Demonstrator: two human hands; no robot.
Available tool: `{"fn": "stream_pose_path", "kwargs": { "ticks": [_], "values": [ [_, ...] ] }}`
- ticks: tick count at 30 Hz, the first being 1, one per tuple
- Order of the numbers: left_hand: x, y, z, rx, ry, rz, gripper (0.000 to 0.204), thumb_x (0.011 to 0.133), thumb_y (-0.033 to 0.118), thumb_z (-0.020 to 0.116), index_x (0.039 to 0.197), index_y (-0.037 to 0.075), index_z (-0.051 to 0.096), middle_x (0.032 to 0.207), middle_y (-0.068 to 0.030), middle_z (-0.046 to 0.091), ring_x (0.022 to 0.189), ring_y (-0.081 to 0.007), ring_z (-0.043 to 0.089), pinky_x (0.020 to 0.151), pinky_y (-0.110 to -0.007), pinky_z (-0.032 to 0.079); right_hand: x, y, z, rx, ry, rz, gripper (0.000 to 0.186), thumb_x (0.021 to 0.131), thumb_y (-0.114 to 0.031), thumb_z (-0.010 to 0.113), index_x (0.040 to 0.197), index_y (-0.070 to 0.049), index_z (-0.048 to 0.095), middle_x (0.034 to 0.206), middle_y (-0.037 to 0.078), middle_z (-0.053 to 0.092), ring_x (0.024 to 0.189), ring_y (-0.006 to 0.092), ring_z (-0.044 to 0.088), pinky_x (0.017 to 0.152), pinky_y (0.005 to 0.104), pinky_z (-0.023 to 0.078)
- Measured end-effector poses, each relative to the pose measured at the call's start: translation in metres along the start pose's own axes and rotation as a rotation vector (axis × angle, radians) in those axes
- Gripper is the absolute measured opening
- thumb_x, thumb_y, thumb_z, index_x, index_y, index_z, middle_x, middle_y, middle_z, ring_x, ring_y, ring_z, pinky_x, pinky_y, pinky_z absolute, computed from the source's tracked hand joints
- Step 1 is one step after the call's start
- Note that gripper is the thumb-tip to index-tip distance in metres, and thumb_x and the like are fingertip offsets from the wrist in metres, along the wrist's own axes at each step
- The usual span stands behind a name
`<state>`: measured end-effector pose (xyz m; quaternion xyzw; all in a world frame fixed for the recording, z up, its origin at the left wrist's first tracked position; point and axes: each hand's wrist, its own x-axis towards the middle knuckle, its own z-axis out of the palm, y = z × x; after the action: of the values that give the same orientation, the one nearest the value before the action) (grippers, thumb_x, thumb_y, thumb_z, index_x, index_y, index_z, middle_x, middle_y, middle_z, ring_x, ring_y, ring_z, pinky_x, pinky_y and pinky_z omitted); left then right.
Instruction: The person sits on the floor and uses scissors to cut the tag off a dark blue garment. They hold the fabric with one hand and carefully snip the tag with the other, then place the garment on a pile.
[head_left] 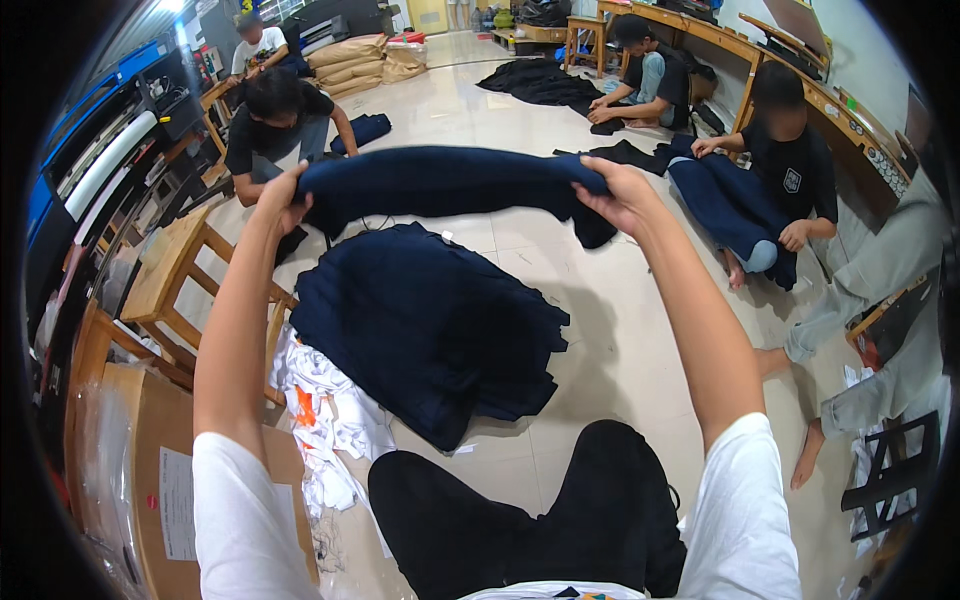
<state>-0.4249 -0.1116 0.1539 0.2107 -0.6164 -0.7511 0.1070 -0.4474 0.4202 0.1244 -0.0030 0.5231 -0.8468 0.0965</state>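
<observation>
Both my arms are stretched forward, holding a dark navy garment (440, 182) spread wide in the air. My left hand (286, 192) is closed on its left end, and my right hand (618, 190) pinches its right end. The cloth hangs folded between them, its lower right corner dangling; what kind of garment it is cannot be made out. Below it on the floor lies a broad pile of navy garments (430, 320), stacked roughly flat in front of my knees.
White cloth scraps (330, 420) lie left of the pile, beside a cardboard box (160, 490) and a wooden stool (170, 270). Co-workers sit around on the floor, one at right with a navy garment (730, 210). A person's bare legs (870, 290) stand at far right.
</observation>
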Motion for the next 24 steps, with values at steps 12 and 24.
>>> {"fn": "stream_pose_path", "kwargs": {
  "ticks": [12, 24],
  "values": [
    [-0.107, -0.317, 0.014, 0.687, -0.092, 0.526, 0.037, 0.093, 0.025, 0.079, 0.115, 0.0, 0.062, 0.103, -0.0128, 0.066, 0.096, -0.0234, 0.065, 0.089, -0.037, 0.053, -0.14, 0.235, -0.096, -0.407, 0.046, 0.183, 0.019, 0.106, -0.018, 0.063, 0.115, -0.003, 0.071, 0.099, 0.004, 0.074, 0.084, 0.0106, 0.066, 0.075, 0.0263, 0.052],
    [-0.206, -0.359, 0.035, 0.916, -0.102, 0.662, 0.047, 0.099, 0.03, 0.07, 0.137, 0.005, 0.061, 0.146, -0.0239, 0.051, 0.14, -0.0423, 0.045, 0.118, -0.049, 0.035, -0.238, 0.285, -0.113, -0.296, 0.149, 0.272, 0.016, 0.102, -0.011, 0.065, 0.113, 0.0, 0.066, 0.094, 0.008, 0.073, 0.08, 0.0116, 0.066, 0.069, 0.0263, 0.055]
  ]
}}
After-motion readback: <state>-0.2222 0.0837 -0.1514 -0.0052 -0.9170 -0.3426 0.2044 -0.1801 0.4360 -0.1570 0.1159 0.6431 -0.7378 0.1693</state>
